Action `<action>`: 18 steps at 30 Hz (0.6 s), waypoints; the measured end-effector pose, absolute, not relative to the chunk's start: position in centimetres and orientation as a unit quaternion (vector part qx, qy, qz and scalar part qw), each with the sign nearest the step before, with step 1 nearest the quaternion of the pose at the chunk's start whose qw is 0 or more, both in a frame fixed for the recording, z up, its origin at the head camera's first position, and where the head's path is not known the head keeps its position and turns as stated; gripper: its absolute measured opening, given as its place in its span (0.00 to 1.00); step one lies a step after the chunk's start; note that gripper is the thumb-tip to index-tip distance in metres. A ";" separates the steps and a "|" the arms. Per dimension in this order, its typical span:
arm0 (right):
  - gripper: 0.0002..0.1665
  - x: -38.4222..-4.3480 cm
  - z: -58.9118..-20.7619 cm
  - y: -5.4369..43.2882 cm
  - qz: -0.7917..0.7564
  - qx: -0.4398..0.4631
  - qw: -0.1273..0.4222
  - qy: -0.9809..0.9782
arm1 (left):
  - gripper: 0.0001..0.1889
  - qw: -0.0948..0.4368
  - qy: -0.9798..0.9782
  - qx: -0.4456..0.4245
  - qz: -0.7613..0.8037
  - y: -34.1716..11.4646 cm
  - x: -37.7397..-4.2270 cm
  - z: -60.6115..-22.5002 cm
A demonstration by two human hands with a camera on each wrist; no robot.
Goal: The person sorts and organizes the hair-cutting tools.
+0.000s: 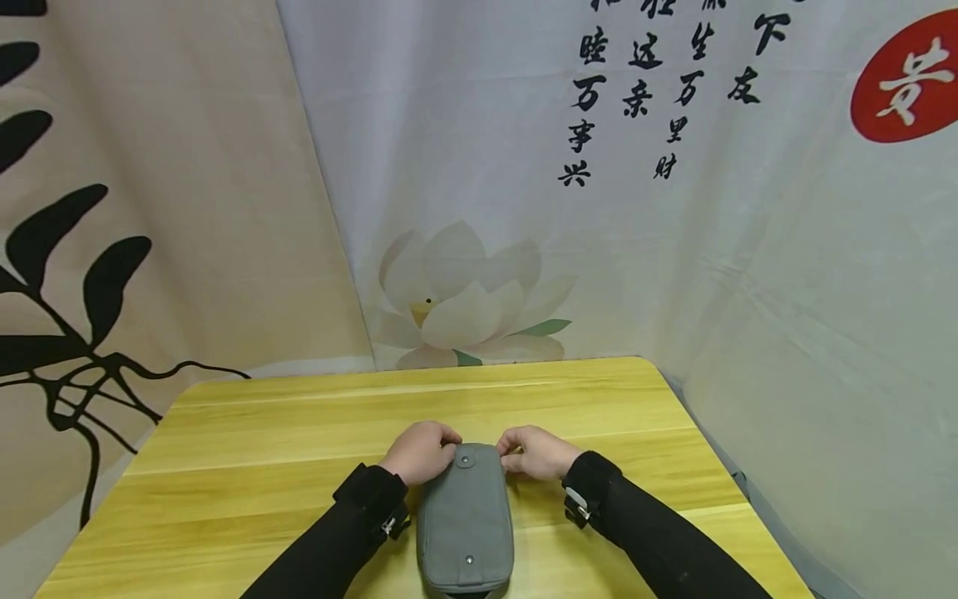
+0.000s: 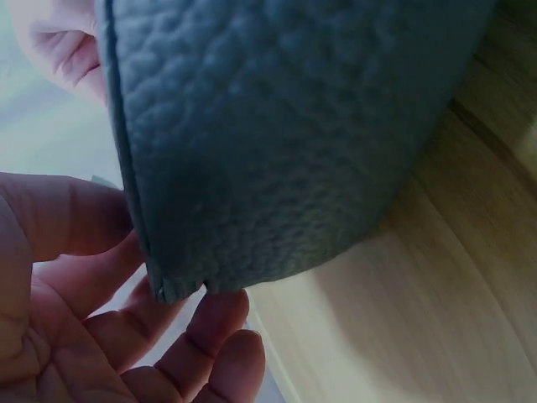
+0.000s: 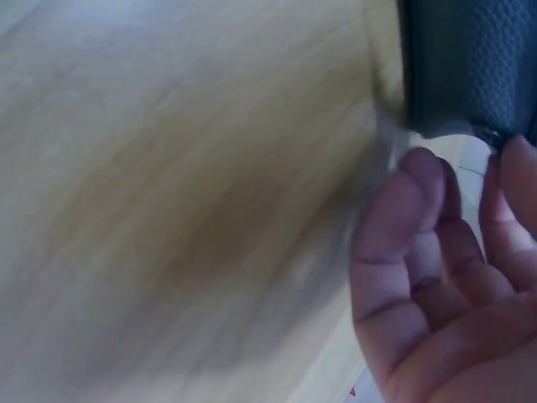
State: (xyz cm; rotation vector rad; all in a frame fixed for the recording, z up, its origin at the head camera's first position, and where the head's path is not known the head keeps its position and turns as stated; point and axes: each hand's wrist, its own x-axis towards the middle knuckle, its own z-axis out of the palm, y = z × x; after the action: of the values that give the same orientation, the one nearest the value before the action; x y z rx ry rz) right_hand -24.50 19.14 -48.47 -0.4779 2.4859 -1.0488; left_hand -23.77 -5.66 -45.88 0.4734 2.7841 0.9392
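A grey pebbled-leather pouch (image 1: 466, 520) lies lengthwise near the front of the table, with a snap stud near each end of its upper face. At its far left corner, my left hand (image 1: 423, 451) pinches the edge between thumb and fingers; the left wrist view shows the pouch's grained side (image 2: 285, 143) close up. My right hand (image 1: 540, 452) is at the far right corner. In the right wrist view its thumb and a finger pinch the pouch's edge (image 3: 470, 75), while the other fingers curl loosely below. Whether a zip pull is between them I cannot tell.
The yellow wood-grain table (image 1: 299, 433) carries the pouch. Behind it hangs a pale cloth backdrop (image 1: 479, 166) with dark characters, a lotus print and a red oval. Dark plant shapes (image 1: 67, 333) stand out at the left. Both wrists wear black bands (image 1: 374, 499).
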 end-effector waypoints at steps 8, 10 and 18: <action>0.04 -24.7 -48.8 19.1 -0.373 -0.192 0.190 0.888 | 0.15 0.099 0.919 0.183 0.335 -4.9 -23.9 -46.0; 0.05 -24.7 -48.7 19.1 -0.378 -0.197 0.199 0.882 | 0.18 0.101 0.914 0.196 0.341 -4.6 -24.0 -46.1; 0.08 -24.6 -47.8 19.3 -0.386 -0.194 0.231 0.872 | 0.18 0.105 0.915 0.207 0.331 -4.1 -24.4 -46.3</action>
State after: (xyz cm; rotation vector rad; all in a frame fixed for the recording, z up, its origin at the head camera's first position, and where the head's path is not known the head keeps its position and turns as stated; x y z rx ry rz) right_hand -24.64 19.34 -47.78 -0.5338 2.3964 -1.0614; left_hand -24.44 -4.06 -46.31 0.6100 2.6961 0.9767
